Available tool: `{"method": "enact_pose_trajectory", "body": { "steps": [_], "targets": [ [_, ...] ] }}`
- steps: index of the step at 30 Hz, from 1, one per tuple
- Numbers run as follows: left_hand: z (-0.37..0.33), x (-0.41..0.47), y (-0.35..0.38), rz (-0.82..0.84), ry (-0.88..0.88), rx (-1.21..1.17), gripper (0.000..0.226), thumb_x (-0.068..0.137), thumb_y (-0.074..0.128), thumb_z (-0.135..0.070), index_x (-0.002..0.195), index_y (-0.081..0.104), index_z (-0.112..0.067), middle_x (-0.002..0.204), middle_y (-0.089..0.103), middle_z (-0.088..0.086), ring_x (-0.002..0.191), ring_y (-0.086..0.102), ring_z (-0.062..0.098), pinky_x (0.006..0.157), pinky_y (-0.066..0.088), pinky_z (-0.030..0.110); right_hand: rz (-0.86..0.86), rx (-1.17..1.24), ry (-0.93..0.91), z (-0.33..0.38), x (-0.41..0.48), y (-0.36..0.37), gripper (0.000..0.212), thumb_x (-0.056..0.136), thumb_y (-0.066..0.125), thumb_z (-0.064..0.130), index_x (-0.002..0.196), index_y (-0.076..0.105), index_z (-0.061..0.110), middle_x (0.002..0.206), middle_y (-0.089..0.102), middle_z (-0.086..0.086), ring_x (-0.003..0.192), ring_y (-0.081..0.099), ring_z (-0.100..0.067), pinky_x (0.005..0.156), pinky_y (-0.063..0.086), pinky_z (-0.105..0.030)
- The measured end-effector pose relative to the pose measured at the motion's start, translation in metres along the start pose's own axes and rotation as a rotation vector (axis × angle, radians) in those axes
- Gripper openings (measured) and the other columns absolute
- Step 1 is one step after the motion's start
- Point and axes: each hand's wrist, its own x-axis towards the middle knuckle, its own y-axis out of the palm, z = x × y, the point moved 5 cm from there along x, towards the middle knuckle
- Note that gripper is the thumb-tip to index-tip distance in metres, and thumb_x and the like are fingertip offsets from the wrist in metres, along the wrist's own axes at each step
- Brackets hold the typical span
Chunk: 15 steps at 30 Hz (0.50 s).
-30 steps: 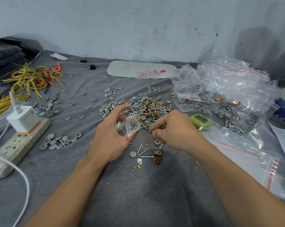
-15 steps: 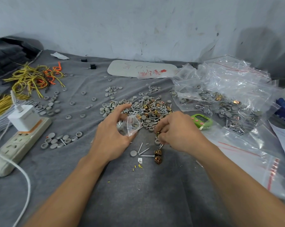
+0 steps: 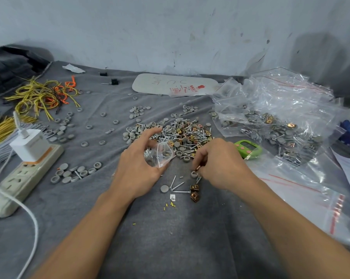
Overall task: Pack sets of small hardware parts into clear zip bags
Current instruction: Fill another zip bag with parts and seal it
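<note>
I see my left hand (image 3: 137,166) curled round a small clear zip bag (image 3: 160,156), just near of the central hardware pile (image 3: 182,133). My right hand (image 3: 220,164) pinches a small coppery part (image 3: 198,168) just above a grey cap (image 3: 194,174) on the cloth (image 3: 170,238).

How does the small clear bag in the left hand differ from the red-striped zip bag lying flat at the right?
The small clear bag is gripped by the left hand; the red-striped zip bag lies flat on the cloth. The small clear bag is puffed with a few parts inside; the red-striped zip bag looks empty and larger. Both are clear plastic.
</note>
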Motion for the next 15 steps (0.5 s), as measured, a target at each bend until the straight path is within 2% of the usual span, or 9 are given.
{"method": "enact_pose_trajectory", "body": {
  "steps": [2, 6, 10, 11, 13, 15],
  "targets": [
    [0.000, 0.000, 0.000, -0.002, -0.002, -0.003, 0.077, 0.075, 0.086, -0.040, 0.137, 0.045, -0.058, 0.108, 0.068, -0.024, 0.093, 0.066, 0.000, 0.075, 0.046, 0.020, -0.027, 0.032, 0.012, -0.003, 0.000, -0.002, 0.031, 0.070, 0.090, 0.013, 0.056, 0.070, 0.032, 0.055, 0.065, 0.017, 0.060, 0.063, 0.002, 0.050, 0.041, -0.013],
    [-0.002, -0.001, -0.001, -0.001, -0.002, -0.003, 0.076, 0.075, 0.086, -0.040, 0.137, 0.045, -0.058, 0.107, 0.069, -0.021, 0.088, 0.066, 0.002, 0.075, 0.045, 0.019, -0.027, 0.064, 0.018, -0.009, -0.003, -0.007, 0.025, 0.062, 0.096, 0.019, 0.060, 0.073, 0.028, 0.055, 0.067, 0.013, 0.055, 0.062, -0.001, 0.054, 0.048, -0.019],
    [-0.003, -0.001, -0.001, 0.004, 0.000, 0.005, 0.076, 0.076, 0.086, -0.039, 0.136, 0.045, -0.058, 0.108, 0.069, -0.021, 0.085, 0.066, 0.004, 0.074, 0.044, 0.018, 0.028, 0.146, 0.020, -0.012, -0.001, -0.007, 0.022, 0.063, 0.094, 0.016, 0.062, 0.076, 0.027, 0.056, 0.069, 0.014, 0.050, 0.060, 0.003, 0.047, 0.043, -0.013],
    [-0.003, -0.001, -0.001, 0.004, 0.000, 0.006, 0.076, 0.076, 0.086, -0.039, 0.136, 0.045, -0.058, 0.107, 0.069, -0.021, 0.085, 0.066, 0.003, 0.074, 0.043, 0.017, 0.060, 0.207, 0.031, -0.013, -0.001, -0.007, 0.020, 0.065, 0.092, 0.013, 0.064, 0.077, 0.025, 0.058, 0.070, 0.010, 0.051, 0.061, 0.001, 0.050, 0.047, -0.016],
    [-0.004, -0.001, -0.002, 0.003, -0.001, 0.008, 0.074, 0.076, 0.087, -0.038, 0.135, 0.046, -0.058, 0.106, 0.068, -0.022, 0.082, 0.066, 0.000, 0.073, 0.042, 0.014, 0.142, 0.324, 0.058, -0.014, -0.001, -0.007, 0.014, 0.070, 0.085, 0.004, 0.070, 0.078, 0.017, 0.065, 0.075, -0.003, 0.059, 0.067, -0.013, 0.064, 0.058, -0.032],
    [-0.005, -0.001, -0.002, 0.003, -0.002, 0.010, 0.074, 0.076, 0.087, -0.038, 0.134, 0.046, -0.059, 0.105, 0.068, -0.023, 0.078, 0.065, 0.000, 0.071, 0.041, 0.013, 0.226, 0.435, 0.068, -0.013, -0.001, -0.006, 0.016, 0.075, 0.075, -0.006, 0.076, 0.078, 0.009, 0.076, 0.076, -0.018, 0.064, 0.069, -0.019, 0.076, 0.061, -0.040]
  ]
}}
